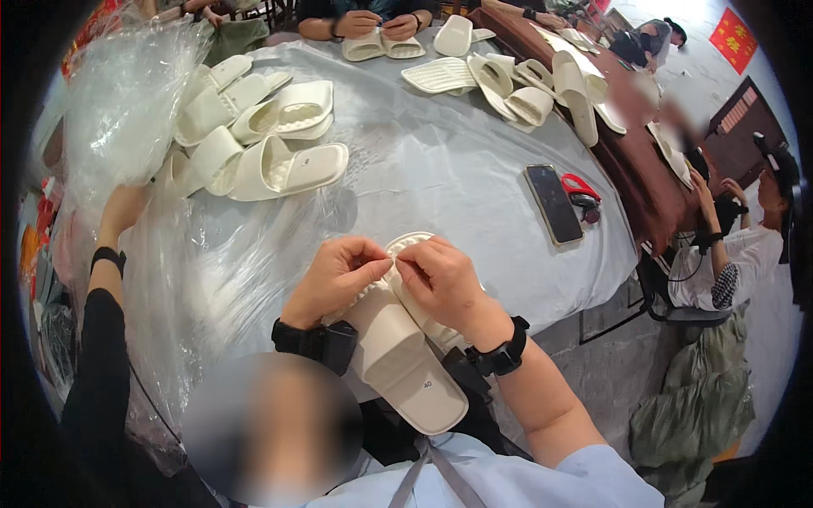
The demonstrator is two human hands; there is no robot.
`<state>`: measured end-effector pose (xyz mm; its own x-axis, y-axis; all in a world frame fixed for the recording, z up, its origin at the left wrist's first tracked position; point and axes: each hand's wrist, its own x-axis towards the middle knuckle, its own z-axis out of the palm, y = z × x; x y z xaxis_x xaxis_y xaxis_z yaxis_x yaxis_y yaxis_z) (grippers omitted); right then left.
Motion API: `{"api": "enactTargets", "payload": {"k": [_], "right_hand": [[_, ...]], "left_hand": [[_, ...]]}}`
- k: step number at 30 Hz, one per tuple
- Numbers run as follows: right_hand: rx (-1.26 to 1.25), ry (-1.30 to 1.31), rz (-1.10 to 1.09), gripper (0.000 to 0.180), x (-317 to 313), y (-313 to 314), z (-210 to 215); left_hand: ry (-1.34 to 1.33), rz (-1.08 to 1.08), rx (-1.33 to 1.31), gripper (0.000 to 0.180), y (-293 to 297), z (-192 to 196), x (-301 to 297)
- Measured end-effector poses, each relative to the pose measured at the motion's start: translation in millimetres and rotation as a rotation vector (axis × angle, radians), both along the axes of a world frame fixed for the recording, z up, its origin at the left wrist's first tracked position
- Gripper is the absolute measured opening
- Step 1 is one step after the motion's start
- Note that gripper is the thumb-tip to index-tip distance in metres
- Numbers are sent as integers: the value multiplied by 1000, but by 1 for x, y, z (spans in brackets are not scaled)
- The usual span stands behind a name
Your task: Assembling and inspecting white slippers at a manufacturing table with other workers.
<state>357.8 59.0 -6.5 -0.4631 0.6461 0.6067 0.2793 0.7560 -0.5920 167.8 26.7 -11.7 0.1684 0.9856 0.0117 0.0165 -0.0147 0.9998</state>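
A pair of cream slide slippers lies at the table's near edge, in front of my body. The left slipper (391, 347) shows its wide strap and smooth heel, which points toward me. Its mate, the right slipper (410, 240), is partly covered by my hands. My left hand (337, 275) is closed in a pinch over the slippers' far ends. Right beside it, my right hand (445, 284) is also pinched, fingertips nearly meeting the left ones. Whatever sits between the fingertips is too small or hidden to make out. Both wrists wear black bands.
Several cream slippers (288, 169) lie at the left beside clear plastic wrap (118, 110), where another person's hand (125, 207) rests. More slippers (529, 106) are at the far right. A phone (554, 205) and a red-handled tool (581, 191) lie at the right. Co-workers sit around.
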Motion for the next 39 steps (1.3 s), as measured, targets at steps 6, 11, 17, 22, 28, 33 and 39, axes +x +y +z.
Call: {"api": "enactTargets", "payload": {"k": [6, 11, 17, 22, 28, 33, 39], "right_hand": [[21, -8, -17, 7, -1, -3, 0], [-11, -141, -24, 6, 0, -4, 6], [-5, -133, -16, 6, -1, -2, 5], [-43, -134, -31, 7, 0, -5, 9], [55, -115, -41, 10, 5, -3, 16], [126, -98, -124, 9, 31, -2, 26], [-7, -309, -140, 20, 83, -22, 18]], "left_hand": [[-24, -36, -57, 9, -3, 3, 1], [-26, -27, -49, 11, -1, 0, 2], [-2, -38, 3, 12, -1, 2, 2], [13, -70, 28, 15, -1, -2, 2], [-40, -20, 31, 18, 2, -9, 3], [-41, 46, -18, 18, 0, -9, -8], [248, 84, 81, 38, -17, 9, -4]]}}
